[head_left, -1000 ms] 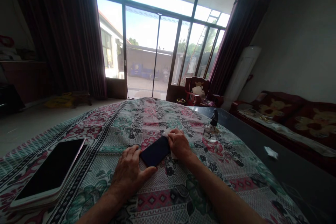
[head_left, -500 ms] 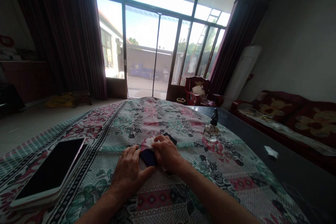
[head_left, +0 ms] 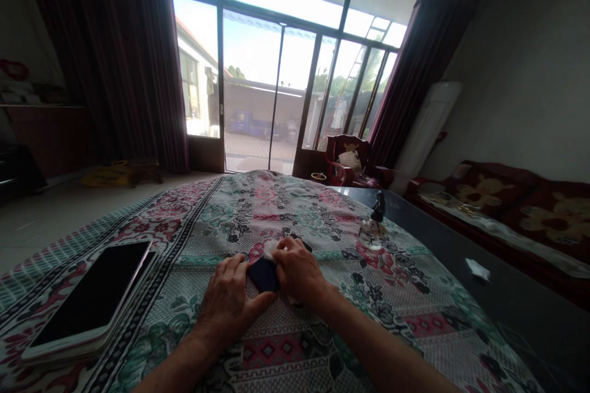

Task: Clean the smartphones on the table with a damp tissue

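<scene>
Since the picture from one second ago, the right hand (head_left: pixel 299 269) has slid from the far right end of the dark slab (head_left: pixel 263 276) inward, toward the left hand (head_left: pixel 229 287), and now covers much of its surface; the left hand has kept its place.

The left forearm reaches up from below, wrist low, palm down. This hand is spread open, gripping nothing firmly: its fingers are at the slab's left end, its thumb along the near edge. The right forearm slants in from the lower right, wrist slightly bent, fingers curled around a white tissue (head_left: pixel 271 249) held down on the slab, a tuft poking out past the fingertips.

The slab lies flat between the hands on the patterned cloth (head_left: pixel 271 353), its visible part just right of the left fingers. To the left of the left hand lies a stack of tablets (head_left: pixel 94 295); beyond the right hand, rightward, stands a spray bottle (head_left: pixel 372 233).
</scene>
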A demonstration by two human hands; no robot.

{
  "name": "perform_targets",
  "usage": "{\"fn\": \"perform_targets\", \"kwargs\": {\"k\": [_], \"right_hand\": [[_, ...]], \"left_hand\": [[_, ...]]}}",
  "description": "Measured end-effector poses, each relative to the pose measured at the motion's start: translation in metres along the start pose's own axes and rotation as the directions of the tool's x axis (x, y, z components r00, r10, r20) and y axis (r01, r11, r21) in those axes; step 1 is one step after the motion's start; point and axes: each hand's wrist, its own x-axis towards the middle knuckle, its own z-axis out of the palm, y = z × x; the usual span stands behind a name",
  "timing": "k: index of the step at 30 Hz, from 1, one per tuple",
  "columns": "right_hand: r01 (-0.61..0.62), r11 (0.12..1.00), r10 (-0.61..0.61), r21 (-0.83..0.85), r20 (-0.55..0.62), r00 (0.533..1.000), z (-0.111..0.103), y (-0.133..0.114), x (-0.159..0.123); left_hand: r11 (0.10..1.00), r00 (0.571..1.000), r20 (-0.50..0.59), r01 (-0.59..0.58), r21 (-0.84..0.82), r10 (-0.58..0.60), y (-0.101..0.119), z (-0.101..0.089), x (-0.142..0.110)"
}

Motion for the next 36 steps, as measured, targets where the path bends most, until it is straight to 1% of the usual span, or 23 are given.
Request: {"fn": "perform_targets", "kwargs": {"k": [2,3,4,6,9,13,15,17,19,20,22,24,26,27,29,31,33,36], "right_hand": [[0.124,0.991,-0.125,0.051,0.020,0.992,0.003,-0.014,-0.003],[0.156,0.985,-0.158,0.068,0.024,0.987,0.005,-0.018,-0.003],[0.161,0.984,-0.163,0.077,0.027,0.986,0.006,-0.020,-0.003],[0.101,0.993,-0.103,0.066,0.026,0.994,0.005,-0.017,-0.002],[-0.046,0.999,0.045,0.013,0.017,0.999,0.000,0.000,0.002],[-0.232,0.969,0.233,-0.082,-0.002,0.973,-0.010,0.029,0.008],[-0.289,0.952,0.287,-0.104,-0.034,0.957,-0.014,0.041,0.007],[-0.314,0.944,0.308,-0.103,-0.069,0.949,-0.015,0.047,0.004],[-0.284,0.956,0.277,-0.072,-0.096,0.956,-0.014,0.047,-0.004],[-0.237,0.970,0.232,-0.044,-0.102,0.967,-0.013,0.045,-0.010],[-0.098,0.995,0.101,0.031,-0.099,0.990,-0.010,0.037,-0.022],[0.036,0.994,-0.027,0.099,-0.097,0.995,-0.006,0.027,-0.033],[0.097,0.986,-0.082,0.134,-0.118,0.990,-0.003,0.020,-0.041],[0.103,0.985,-0.085,0.141,-0.127,0.988,-0.002,0.018,-0.042],[0.073,0.987,-0.055,0.140,-0.130,0.990,-0.001,0.020,-0.043],[0.004,0.992,0.012,0.125,-0.130,0.991,-0.001,0.028,-0.040],[-0.087,0.990,0.103,0.107,-0.145,0.984,-0.004,0.041,-0.036],[-0.226,0.970,0.239,0.090,-0.163,0.957,-0.009,0.064,-0.032]], "left_hand": [[1.000,1.000,0.002,-0.003,0.010,0.003,0.000,0.000,0.000],[1.000,1.000,0.001,-0.001,0.015,0.001,0.001,0.000,0.000],[1.000,1.000,0.000,0.000,0.017,0.000,0.001,0.000,0.000],[1.000,1.000,-0.004,0.000,0.011,0.000,0.001,0.000,0.000],[1.000,1.000,-0.002,0.004,-0.016,-0.004,0.001,-0.001,0.000],[0.999,1.000,0.008,0.013,-0.034,-0.013,0.003,-0.004,0.001],[0.999,1.000,0.017,0.024,-0.038,-0.024,0.004,-0.005,0.000],[0.999,0.999,0.027,0.031,-0.041,-0.030,0.005,-0.006,0.000],[0.999,0.999,0.036,0.032,-0.041,-0.030,0.005,-0.007,-0.001],[0.999,0.999,0.039,0.031,-0.041,-0.030,0.006,-0.008,-0.001],[0.999,0.998,0.046,0.035,-0.037,-0.033,0.006,-0.008,-0.001],[0.999,0.998,0.051,0.045,-0.027,-0.044,0.007,-0.008,0.000],[0.999,0.997,0.055,0.046,-0.016,-0.045,0.006,-0.007,0.000],[0.999,0.998,0.055,0.041,-0.012,-0.040,0.006,-0.006,0.000],[1.000,0.998,0.053,0.029,-0.009,-0.028,0.005,-0.005,0.000],[1.000,0.998,0.054,0.022,-0.007,-0.021,0.004,-0.005,0.000],[1.000,0.998,0.058,0.026,-0.005,-0.025,0.004,-0.005,0.000],[1.000,0.998,0.057,0.022,-0.001,-0.022,0.005,-0.007,0.001]]}}
